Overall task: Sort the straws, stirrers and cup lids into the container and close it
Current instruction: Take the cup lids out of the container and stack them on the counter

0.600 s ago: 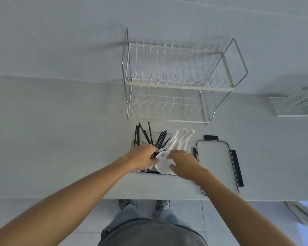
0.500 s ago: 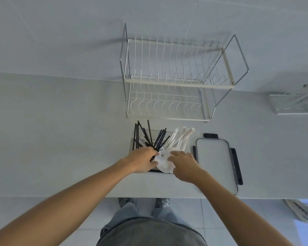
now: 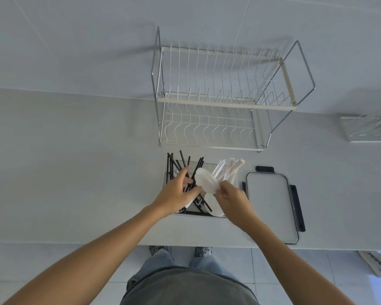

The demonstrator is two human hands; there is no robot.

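Observation:
A clear rectangular container (image 3: 235,176) stands near the counter's front edge. Black straws (image 3: 173,165) lean out of its left side and white wrapped straws (image 3: 228,167) out of its back right. My right hand (image 3: 231,198) pinches a white cup lid (image 3: 205,180) by its edge, tilted up over the container. My left hand (image 3: 178,192) rests over the black straws with its fingers spread, the thumb near the lid. Another white lid (image 3: 213,205) lies in the container's front. The container's own lid (image 3: 269,201), with dark clips, lies flat to the right.
A two-tier wire dish rack (image 3: 220,100) stands behind the container against the wall. A second wire tray (image 3: 370,128) sits at the far right. The counter's front edge (image 3: 97,242) runs just below my forearms, with tiled floor beyond.
My right hand has lifted the white cup lid up and tilted it. My left hand has opened its fingers over the black straws.

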